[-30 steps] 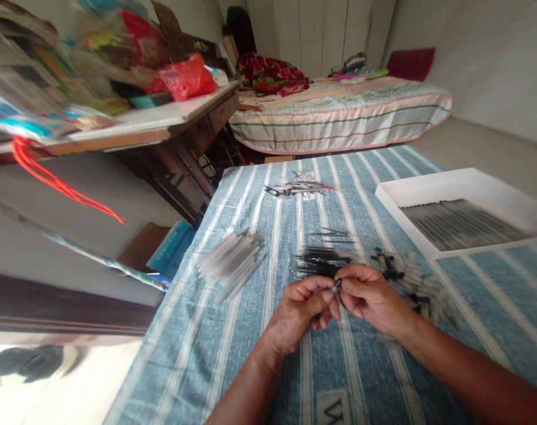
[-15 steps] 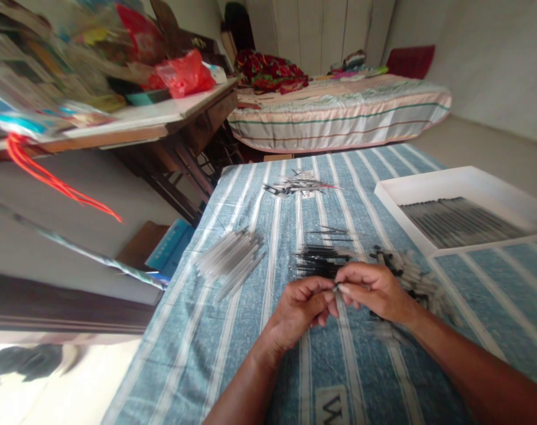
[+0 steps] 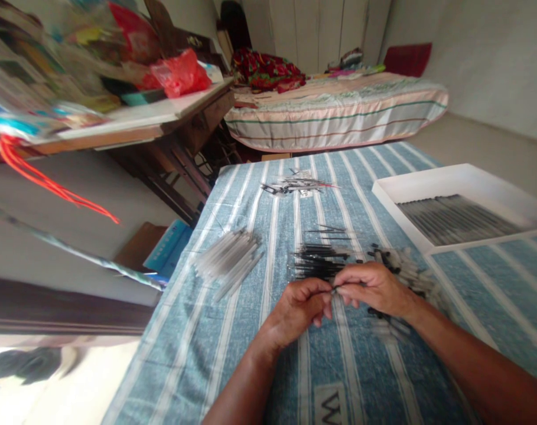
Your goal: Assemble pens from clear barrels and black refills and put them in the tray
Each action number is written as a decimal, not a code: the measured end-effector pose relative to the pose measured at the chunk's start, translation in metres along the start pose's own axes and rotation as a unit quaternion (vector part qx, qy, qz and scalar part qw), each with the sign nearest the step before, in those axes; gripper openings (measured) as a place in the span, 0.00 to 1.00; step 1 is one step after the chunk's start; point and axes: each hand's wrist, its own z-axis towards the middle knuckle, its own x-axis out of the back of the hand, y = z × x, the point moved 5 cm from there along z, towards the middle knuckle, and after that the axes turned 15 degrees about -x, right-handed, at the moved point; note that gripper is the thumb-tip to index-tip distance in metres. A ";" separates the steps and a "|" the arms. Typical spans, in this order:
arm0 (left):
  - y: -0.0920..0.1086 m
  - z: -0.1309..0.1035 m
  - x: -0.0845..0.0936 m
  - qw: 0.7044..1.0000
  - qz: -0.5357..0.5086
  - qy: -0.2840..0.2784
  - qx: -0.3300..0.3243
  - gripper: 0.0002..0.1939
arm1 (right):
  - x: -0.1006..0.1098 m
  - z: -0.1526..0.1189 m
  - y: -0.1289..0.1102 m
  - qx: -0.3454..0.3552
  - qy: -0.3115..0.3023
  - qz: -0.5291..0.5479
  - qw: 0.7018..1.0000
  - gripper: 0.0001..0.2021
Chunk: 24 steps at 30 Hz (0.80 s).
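Note:
My left hand point(image 3: 300, 307) and my right hand point(image 3: 374, 289) meet fingertip to fingertip above the striped cloth. Both are closed in a pinch on a small dark pen part point(image 3: 334, 290), mostly covered by the fingers. Just behind them lies a pile of thin black pen refills point(image 3: 316, 261). Short whitish pen caps, some with black ends point(image 3: 421, 280), are heaped beside and partly behind my right hand. To the left rests a bundle of translucent grey-white pen barrels point(image 3: 228, 260).
A white open box point(image 3: 405, 221) holding a row of dark-filled pens stands at the right. Mixed thin pieces point(image 3: 290, 185) lie at the cloth's far end. A cluttered desk point(image 3: 130, 127) is on the left, and a bed point(image 3: 339, 118) stands beyond the table.
Both hands stay pinched together at nearly the same spot, with only slight finger movement. The whole view has shifted slightly; the piles and box look unchanged.

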 end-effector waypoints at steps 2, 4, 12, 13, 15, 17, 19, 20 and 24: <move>-0.003 -0.001 0.001 1.000 -0.015 -0.006 0.020 0.13 | 0.000 0.000 0.001 0.004 -0.002 0.022 1.000 0.09; -0.005 -0.001 0.001 0.999 -0.022 -0.004 0.027 0.13 | -0.001 0.001 0.002 0.000 -0.005 0.035 0.999 0.09; -0.004 0.000 0.003 1.000 0.005 0.013 0.009 0.10 | -0.002 0.001 0.001 -0.003 0.003 -0.011 1.000 0.08; -0.005 -0.001 0.003 1.000 0.000 0.009 0.016 0.11 | -0.002 0.001 0.002 -0.002 0.000 -0.006 1.000 0.08; -0.007 -0.001 0.002 0.999 -0.022 -0.002 0.034 0.12 | -0.002 0.001 0.002 0.000 -0.005 0.020 1.000 0.09; -0.009 -0.002 0.002 0.998 -0.052 -0.012 0.044 0.13 | -0.001 0.001 0.004 -0.001 -0.008 0.050 0.999 0.10; -0.010 -0.001 0.003 0.997 -0.062 -0.011 0.040 0.14 | -0.002 0.001 0.006 -0.003 -0.011 0.068 0.998 0.10; -0.011 -0.001 0.003 0.998 -0.057 -0.007 0.035 0.14 | -0.003 0.001 0.007 -0.006 -0.012 0.071 0.997 0.10; -0.011 0.000 0.006 0.999 -0.020 -0.001 0.030 0.13 | -0.005 0.002 0.009 -0.018 -0.013 0.053 0.998 0.11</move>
